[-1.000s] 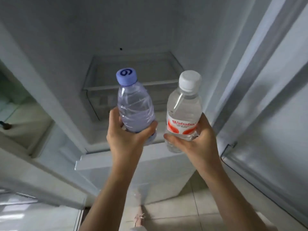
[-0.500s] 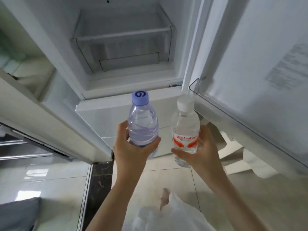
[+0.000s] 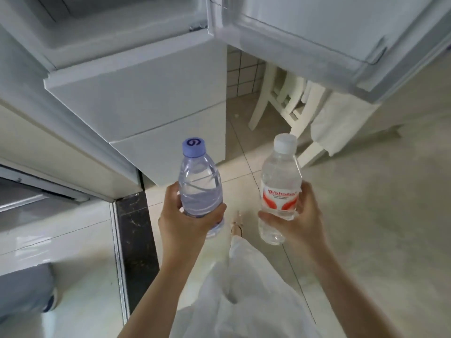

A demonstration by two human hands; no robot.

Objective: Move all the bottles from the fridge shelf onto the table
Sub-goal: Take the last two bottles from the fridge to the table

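Both bottles have come down and away from the fridge since the earlier frame; view now tilts at floor, fridge interior nearly gone from the top edge.

Nearest: white trousers [image 3: 244,289] and a foot at bottom centre. Left hand [image 3: 185,223] grip wraps the lower body of the purple-capped bottle [image 3: 200,186], thumb across front. Right hand [image 3: 297,215] grip clenches the white-capped bottle [image 3: 280,189] low down, fingers behind the label. Both upright, side by side, apart, held out front, likely for carrying to the counter, which isn't in view.

Writing: white-capped one has a red and white label reading roughly "Wahaha", smaller print unreadable. Purple cap carries a dark swirl mark, like a 6 or 9. No label visible on that bottle.

Further: tiled floor [image 3: 366,215], dark floor strip by the fridge base. Fridge lower door [image 3: 146,93] shut, upper door [image 3: 341,32] swung open at right. White chair [image 3: 280,106] behind it, cloth hanging beside.
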